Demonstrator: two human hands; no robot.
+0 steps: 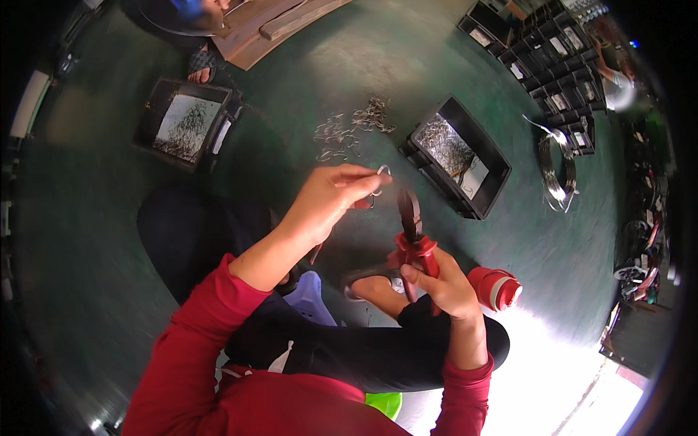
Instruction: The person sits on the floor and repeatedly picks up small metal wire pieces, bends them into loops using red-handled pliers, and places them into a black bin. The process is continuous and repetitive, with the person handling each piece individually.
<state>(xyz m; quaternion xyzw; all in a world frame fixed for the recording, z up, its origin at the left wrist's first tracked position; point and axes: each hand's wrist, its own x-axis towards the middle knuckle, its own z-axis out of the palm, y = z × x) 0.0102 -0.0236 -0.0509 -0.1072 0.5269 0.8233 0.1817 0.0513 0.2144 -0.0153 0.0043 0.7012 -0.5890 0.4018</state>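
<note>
- L hand (334,192): thumb + fingers together, grip clamped on a curved silvery wire pc (384,167), held up over dark green floor (291,94).
- R hand (445,287): grip closed round handles of red-handled, dark-metal pliers (417,248); wire pc at approx 10 o'clock from their tip, near, not touching.
- Two loose heaps of small bent metal pcs (373,118): on floor, 12–1 o'clock from L hand.
- Deep black plastic bin (480,131) w/ metal pcs: 2 o'clock; second black plastic bin (151,112), also w/ pcs: 10 o'clock.
- Silvery wire coil (557,192): 3 o'clock.
- Red cylindrical container (486,285) w/ pale band: 3 o'clock from R hand.
</note>
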